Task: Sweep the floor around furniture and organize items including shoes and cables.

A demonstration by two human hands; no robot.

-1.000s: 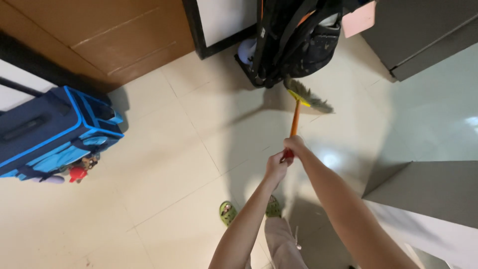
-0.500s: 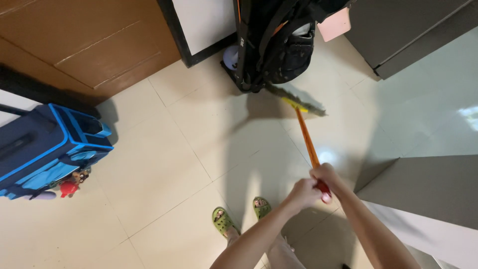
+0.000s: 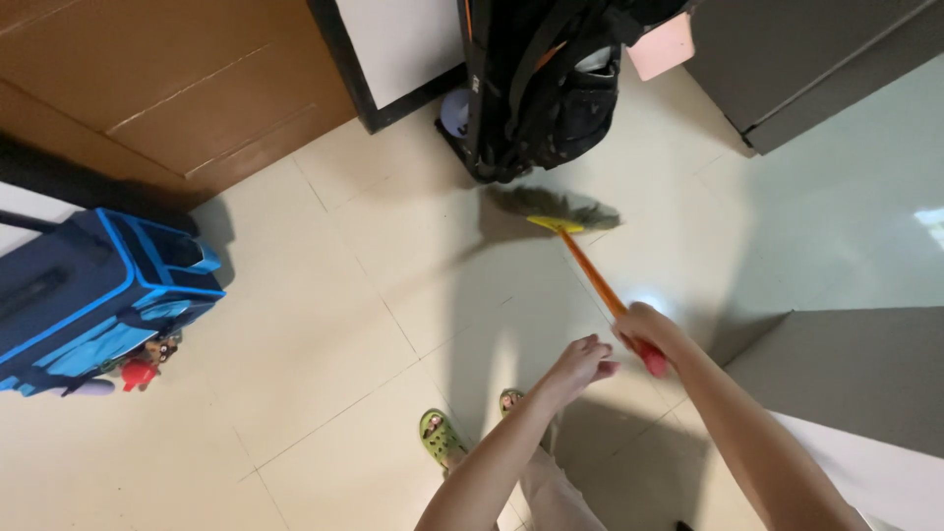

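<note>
My right hand (image 3: 644, 329) grips the broom (image 3: 580, 258) handle near its red end; left hand (image 3: 577, 362) is off it, fingers loose. Bristles rest on the floor (image 3: 324, 324) just beside the black backpack (image 3: 546, 88).

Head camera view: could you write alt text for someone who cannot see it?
The right hand holds a broom by its orange handle, bristles on a tiled floor beside a black backpack. The left hand hovers open nearby; a blue suitcase stands left.

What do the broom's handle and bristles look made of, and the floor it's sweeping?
Broom handle: smooth orange stick, plastic or painted; cannot tell which. Bristles: soft grey-green fibres, fanned, frayed tips, likely grass or synthetic. Floor: glossy cream tiles, with grout lines and reflected light.
</note>
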